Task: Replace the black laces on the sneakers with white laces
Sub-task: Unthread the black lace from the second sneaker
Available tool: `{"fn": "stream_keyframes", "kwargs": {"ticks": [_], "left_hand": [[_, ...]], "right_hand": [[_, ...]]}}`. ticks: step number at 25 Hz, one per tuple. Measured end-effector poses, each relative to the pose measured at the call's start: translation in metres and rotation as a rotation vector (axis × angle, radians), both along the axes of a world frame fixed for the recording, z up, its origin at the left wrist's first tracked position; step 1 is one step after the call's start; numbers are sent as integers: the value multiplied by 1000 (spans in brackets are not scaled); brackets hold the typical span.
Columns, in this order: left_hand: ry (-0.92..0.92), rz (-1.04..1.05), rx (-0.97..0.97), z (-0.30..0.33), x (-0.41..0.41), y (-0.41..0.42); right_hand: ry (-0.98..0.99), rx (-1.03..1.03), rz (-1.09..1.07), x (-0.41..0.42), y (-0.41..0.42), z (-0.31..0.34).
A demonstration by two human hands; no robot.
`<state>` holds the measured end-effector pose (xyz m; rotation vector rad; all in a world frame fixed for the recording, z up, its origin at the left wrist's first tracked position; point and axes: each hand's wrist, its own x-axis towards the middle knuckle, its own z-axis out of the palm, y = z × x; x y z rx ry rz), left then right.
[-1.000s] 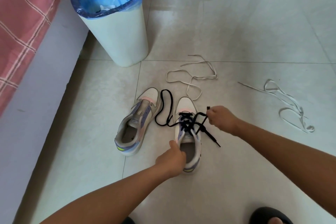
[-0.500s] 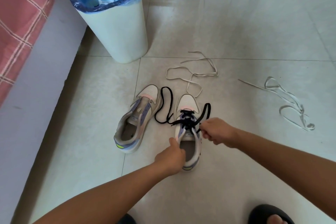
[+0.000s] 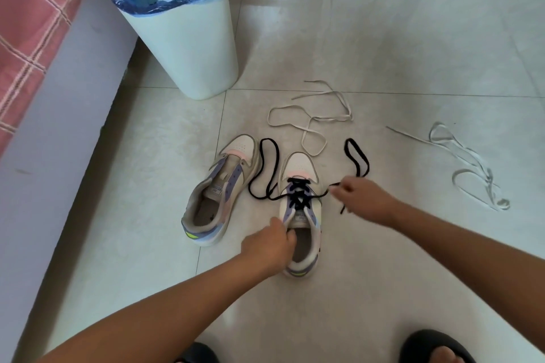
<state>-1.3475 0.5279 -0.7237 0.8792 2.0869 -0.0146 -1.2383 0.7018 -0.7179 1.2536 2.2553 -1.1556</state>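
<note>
Tongue label (image 3: 300,217) print unreadable, right hand (image 3: 358,199) pinching black lace (image 3: 358,160) — blurred

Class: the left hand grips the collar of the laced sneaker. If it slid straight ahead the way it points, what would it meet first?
Probably the sneaker's tongue, then the black lace crossings just beyond the left hand.

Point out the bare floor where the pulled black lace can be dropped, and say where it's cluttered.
Free: the tiles left of the unlaced sneaker, toward the bed base; also the floor near the right forearm, below the far white lace. Crowded: ahead of the laced sneaker, where the near white lace and black lace loop, between bin and right hand.
</note>
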Motion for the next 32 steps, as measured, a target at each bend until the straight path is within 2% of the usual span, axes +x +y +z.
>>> {"fn": "stream_keyframes", "kwargs": {"ticks": [3, 5, 7, 9, 13, 16, 19, 22, 24, 26, 28, 30, 32], "left_hand": [[181, -99, 172, 1, -14, 16], [209, -142, 245, -1, -18, 24], [245, -203, 263, -3, -19, 27], [301, -294, 289, -4, -22, 27], [170, -193, 398, -3, -34, 10], [110, -160, 434, -4, -34, -8], [140, -246, 492, -4, -22, -14], [290, -414, 587, -7, -8, -11], [308, -395, 560, -9, -3, -8], [210, -287, 589, -11, 0, -2], [-7, -58, 700, -3, 1, 4], [-249, 218, 782, 15, -1, 4], [-488, 373, 853, 33, -8, -7]], "right_hand": [[-16, 4, 199, -6, -44, -1], [-22, 131, 252, -16, -54, -3], [-9, 246, 262, -25, -57, -4], [74, 219, 177, -23, -57, -7], [206, 79, 89, 9, -40, -11], [239, 56, 142, 26, -34, -10], [152, 203, 344, 38, -41, -13], [192, 576, 603, 37, -50, -14], [226, 786, 647, 31, -53, -12], [198, 873, 637, 24, -58, -9], [146, 875, 630, 18, -65, -8], [91, 816, 564, 16, -70, -7], [52, 719, 455, 14, -71, -7]]}}
